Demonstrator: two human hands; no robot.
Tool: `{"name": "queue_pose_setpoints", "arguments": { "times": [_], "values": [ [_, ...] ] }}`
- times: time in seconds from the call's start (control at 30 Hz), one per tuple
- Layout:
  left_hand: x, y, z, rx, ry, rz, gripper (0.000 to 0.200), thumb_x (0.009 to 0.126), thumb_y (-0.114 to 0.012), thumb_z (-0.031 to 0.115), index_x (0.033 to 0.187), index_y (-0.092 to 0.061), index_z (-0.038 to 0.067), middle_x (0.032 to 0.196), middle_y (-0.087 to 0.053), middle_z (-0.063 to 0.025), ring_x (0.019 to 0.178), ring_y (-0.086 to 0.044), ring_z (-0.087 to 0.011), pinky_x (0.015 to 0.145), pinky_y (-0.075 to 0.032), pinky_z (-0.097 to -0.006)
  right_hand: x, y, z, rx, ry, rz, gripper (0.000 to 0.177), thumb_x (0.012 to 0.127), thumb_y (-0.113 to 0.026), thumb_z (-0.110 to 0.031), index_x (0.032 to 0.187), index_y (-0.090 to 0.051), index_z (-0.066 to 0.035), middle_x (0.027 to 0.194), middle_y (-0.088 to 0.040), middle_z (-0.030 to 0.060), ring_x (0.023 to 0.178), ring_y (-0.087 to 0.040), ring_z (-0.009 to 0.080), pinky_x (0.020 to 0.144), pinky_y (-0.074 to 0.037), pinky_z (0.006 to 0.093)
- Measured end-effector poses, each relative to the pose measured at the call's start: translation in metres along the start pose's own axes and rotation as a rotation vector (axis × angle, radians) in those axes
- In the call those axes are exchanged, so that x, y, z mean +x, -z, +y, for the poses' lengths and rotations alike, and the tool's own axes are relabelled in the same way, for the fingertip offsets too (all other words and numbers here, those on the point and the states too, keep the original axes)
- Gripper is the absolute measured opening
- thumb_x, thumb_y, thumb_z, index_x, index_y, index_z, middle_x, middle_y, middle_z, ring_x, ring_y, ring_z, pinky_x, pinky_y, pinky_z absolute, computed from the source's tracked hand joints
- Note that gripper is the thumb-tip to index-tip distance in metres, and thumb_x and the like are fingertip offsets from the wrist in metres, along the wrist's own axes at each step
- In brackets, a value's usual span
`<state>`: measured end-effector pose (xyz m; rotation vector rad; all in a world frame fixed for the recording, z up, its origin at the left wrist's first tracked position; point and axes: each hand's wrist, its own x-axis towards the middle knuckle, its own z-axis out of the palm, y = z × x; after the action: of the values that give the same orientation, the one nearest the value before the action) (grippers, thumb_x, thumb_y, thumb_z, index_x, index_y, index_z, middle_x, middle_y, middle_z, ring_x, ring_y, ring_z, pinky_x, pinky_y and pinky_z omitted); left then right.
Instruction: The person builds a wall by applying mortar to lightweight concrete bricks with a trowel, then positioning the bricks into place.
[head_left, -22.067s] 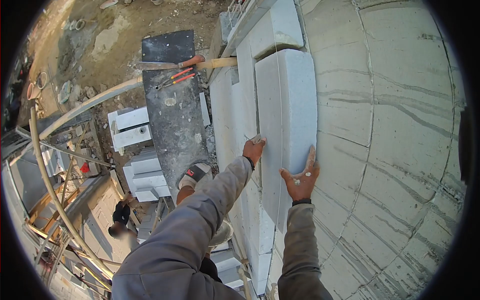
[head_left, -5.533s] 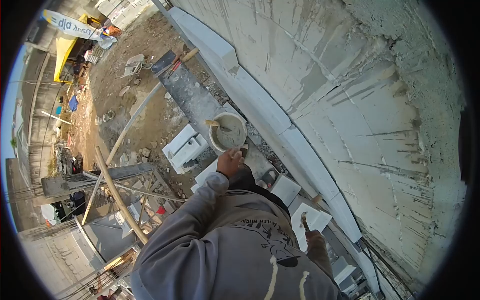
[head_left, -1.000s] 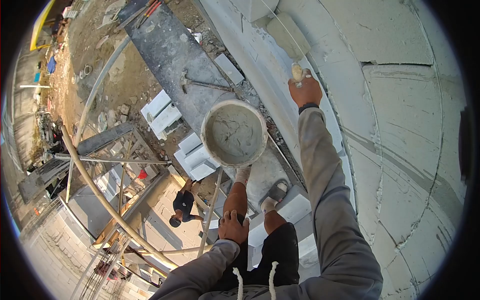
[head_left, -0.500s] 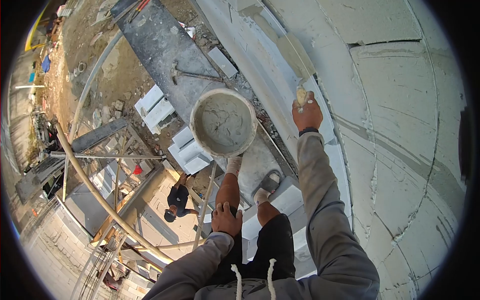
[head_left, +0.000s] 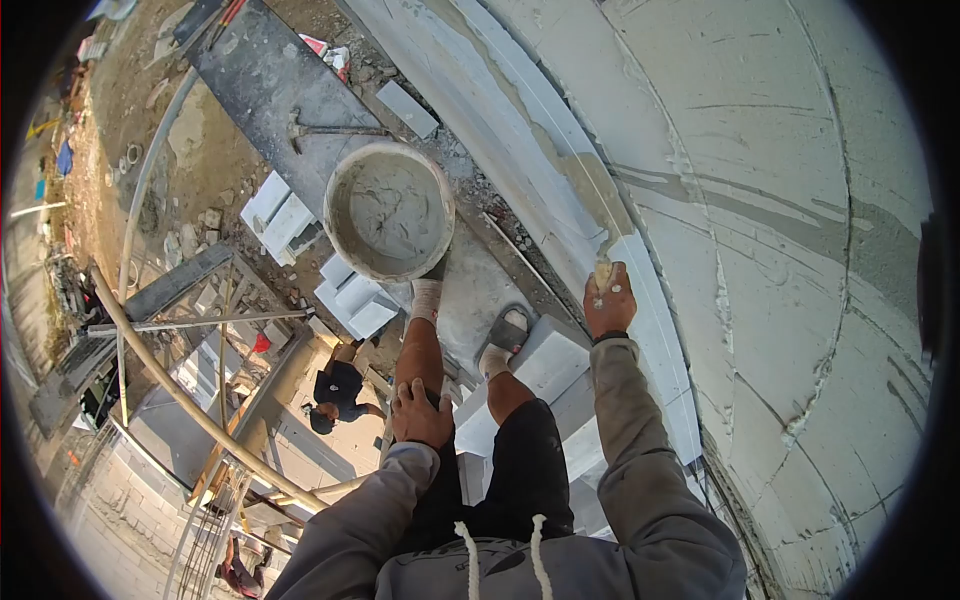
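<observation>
Head view: a round bucket [head_left: 383, 273] sits left of centre in the upper half of the frame, its wide rim facing the camera. Grey mortar [head_left: 392, 210] lies inside, its surface lumpy and uneven, with the inner wall showing around it. The bucket rests on a dark board [head_left: 275, 90] running down from the upper left; a hammer [head_left: 340, 129] lies on that board just above the rim.

One of the wearer's feet is mostly hidden behind the bucket's lower edge, while the other, in a sandal [head_left: 508, 330], shows plainly near the frame's centre. Red-handled tools [head_left: 228, 18] are cut off by the top edge. At lower left, a co-worker [head_left: 338, 390] bends over, hands hard to make out.

Right of centre, the right hand [head_left: 609, 303] is closed around the pale handle of a trowel [head_left: 603, 274]. The trowel's blade is hard to tell from the grey mortar strip [head_left: 592, 190], which runs along the top of the pale block wall [head_left: 650, 300] from the top of the frame to the tool. Below the bucket, the left hand [head_left: 420, 415] lies on the wearer's knee, fingers slightly apart, grasping nothing.
</observation>
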<state>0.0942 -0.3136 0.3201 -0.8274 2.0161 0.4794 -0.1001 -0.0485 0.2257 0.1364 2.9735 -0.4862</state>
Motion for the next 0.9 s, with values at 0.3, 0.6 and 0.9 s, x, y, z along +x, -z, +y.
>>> {"name": "queue_pose_setpoints", "arguments": {
  "times": [0.3,0.6,0.9],
  "values": [
    [-0.006,-0.034,0.004,0.090,-0.007,0.058,0.067,0.078,-0.060,0.037,0.130,-0.038,0.002,0.133,-0.035,-0.0289,0.121,-0.035,-0.0475,0.097,-0.035,-0.0510,-0.036,0.016,0.053,0.074,-0.018,0.049,0.041,0.074,-0.066,-0.019,0.108,-0.052,-0.002,0.091,-0.059,0.0165,0.082,-0.060,0.0348,0.070,-0.049,0.0393],
    [-0.017,-0.065,-0.006,0.073,-0.013,0.092,0.068,0.076,-0.061,0.033,0.130,-0.037,-0.001,0.130,-0.036,-0.0308,0.118,-0.038,-0.0485,0.096,-0.036,-0.0520,-0.083,0.013,0.106,0.015,-0.074,0.044,0.037,0.075,-0.064,-0.019,0.107,-0.051,-0.004,0.094,-0.058,0.0160,0.082,-0.059,0.0355,0.070,-0.048,0.0413],
    [-0.019,-0.071,-0.004,0.093,0.012,0.079,0.069,0.076,-0.063,0.033,0.130,-0.035,-0.001,0.129,-0.036,-0.0294,0.117,-0.038,-0.0472,0.095,-0.037,-0.0521,-0.108,0.018,0.124,-0.015,-0.084,0.142,0.039,0.077,-0.065,-0.022,0.109,-0.051,-0.003,0.095,-0.057,0.0168,0.086,-0.058,0.0359,0.071,-0.047,0.0437]
  ]
}}
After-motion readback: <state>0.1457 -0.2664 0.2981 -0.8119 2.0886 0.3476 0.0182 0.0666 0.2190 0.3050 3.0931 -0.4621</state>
